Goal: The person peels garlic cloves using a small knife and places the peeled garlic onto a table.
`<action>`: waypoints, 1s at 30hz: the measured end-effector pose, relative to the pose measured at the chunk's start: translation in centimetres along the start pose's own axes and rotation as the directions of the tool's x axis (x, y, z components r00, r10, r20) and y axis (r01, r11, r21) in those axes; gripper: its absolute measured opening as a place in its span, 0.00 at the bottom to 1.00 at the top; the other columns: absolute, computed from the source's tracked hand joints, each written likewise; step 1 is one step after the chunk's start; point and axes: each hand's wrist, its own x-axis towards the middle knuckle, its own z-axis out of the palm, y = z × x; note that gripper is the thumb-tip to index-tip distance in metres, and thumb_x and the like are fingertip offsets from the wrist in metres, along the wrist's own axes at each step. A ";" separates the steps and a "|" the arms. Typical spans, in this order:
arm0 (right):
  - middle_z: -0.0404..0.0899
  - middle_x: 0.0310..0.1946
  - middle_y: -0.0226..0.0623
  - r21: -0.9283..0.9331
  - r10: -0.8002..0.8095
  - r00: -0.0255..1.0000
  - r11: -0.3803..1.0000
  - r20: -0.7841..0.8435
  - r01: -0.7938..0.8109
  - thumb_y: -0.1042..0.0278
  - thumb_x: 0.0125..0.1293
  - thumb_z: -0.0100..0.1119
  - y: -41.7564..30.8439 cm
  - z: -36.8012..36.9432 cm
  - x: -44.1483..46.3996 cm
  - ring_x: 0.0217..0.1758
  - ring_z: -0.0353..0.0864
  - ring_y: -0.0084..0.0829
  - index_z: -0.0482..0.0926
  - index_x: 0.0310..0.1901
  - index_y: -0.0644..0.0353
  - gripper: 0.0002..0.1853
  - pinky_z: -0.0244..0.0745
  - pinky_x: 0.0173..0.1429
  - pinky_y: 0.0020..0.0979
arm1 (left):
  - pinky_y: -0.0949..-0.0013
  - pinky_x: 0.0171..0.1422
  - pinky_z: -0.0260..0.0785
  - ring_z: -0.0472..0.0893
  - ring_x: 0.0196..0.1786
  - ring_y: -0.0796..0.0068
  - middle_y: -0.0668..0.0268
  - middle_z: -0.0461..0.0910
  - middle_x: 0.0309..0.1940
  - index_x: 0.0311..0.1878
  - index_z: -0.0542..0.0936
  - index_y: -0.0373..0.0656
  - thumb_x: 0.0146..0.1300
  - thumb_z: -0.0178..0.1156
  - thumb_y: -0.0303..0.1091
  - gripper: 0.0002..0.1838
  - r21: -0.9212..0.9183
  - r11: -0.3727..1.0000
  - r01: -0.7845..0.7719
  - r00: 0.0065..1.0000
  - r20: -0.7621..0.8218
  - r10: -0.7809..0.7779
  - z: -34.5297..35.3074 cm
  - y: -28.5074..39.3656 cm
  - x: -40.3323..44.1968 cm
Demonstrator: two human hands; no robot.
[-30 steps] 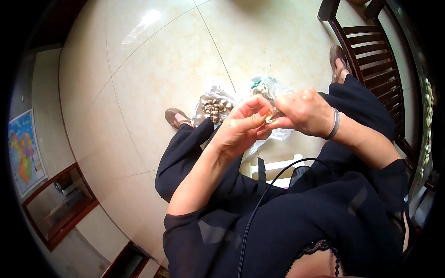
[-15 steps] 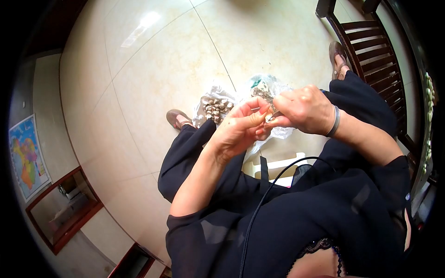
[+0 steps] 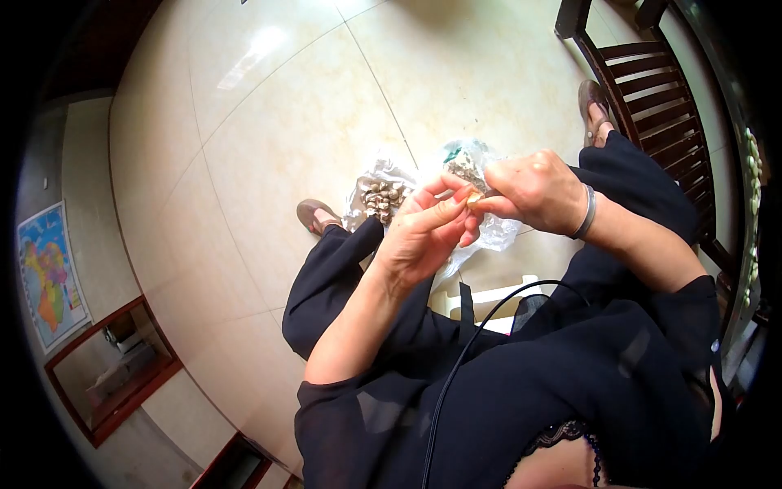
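Note:
My left hand (image 3: 428, 232) pinches a small yellowish-white piece (image 3: 474, 198) between thumb and fingertips, in front of my chest. Curled into a fist, my right hand (image 3: 538, 196) touches this piece with its thumb; whatever lies inside its fingers is hidden. Below my left hand, a white plastic bag (image 3: 383, 169) lies open on the floor with many small rounded brown-and-white pieces (image 3: 381, 200) in it. A clear plastic bag (image 3: 498, 234) with a green mark is partly hidden behind my hands, and its contents show as pale bits.
A cream plastic stool or rack (image 3: 489, 297) stands between my legs. A black cable (image 3: 456, 359) runs across my lap. To the right is a dark slatted wooden chair (image 3: 656, 98). Pale tiles (image 3: 285, 122) cover the floor. A colourful map (image 3: 53, 273) hangs at the left.
Both hands stay together at the small piece, with slight finger movement. The left fingers have spread a little. The whole view has shifted slightly.

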 end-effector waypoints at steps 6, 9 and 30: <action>0.70 0.16 0.39 0.106 0.016 1.000 0.994 -0.024 -0.013 0.53 0.61 0.50 0.0 -0.5 0.2 0.19 0.75 0.38 0.67 0.24 0.59 0.18 0.68 0.22 0.32 | 0.69 0.38 0.71 0.77 0.34 0.68 0.58 0.74 0.32 0.39 0.70 0.39 0.59 0.56 0.30 0.08 0.121 0.991 -0.053 0.993 0.111 0.040 -0.3 0.0 0.1; 0.71 0.16 0.40 0.114 0.015 1.000 0.993 -0.014 -0.014 0.54 0.62 0.50 0.0 -0.6 0.2 0.19 0.75 0.39 0.68 0.24 0.59 0.17 0.69 0.22 0.33 | 0.68 0.39 0.72 0.78 0.35 0.66 0.56 0.75 0.34 0.46 0.70 0.39 0.58 0.57 0.31 0.14 0.130 0.987 -0.092 0.989 0.129 0.075 -0.2 -0.2 0.1; 0.67 0.13 0.36 -0.088 0.040 0.979 0.994 -0.201 -0.058 0.53 0.60 0.52 -0.4 -0.1 0.3 0.14 0.71 0.33 0.65 0.21 0.58 0.19 0.66 0.17 0.29 | 0.67 0.42 0.75 0.80 0.36 0.66 0.54 0.78 0.34 0.50 0.72 0.37 0.57 0.58 0.31 0.18 0.217 0.949 -0.229 0.973 0.040 0.226 0.7 -0.8 0.3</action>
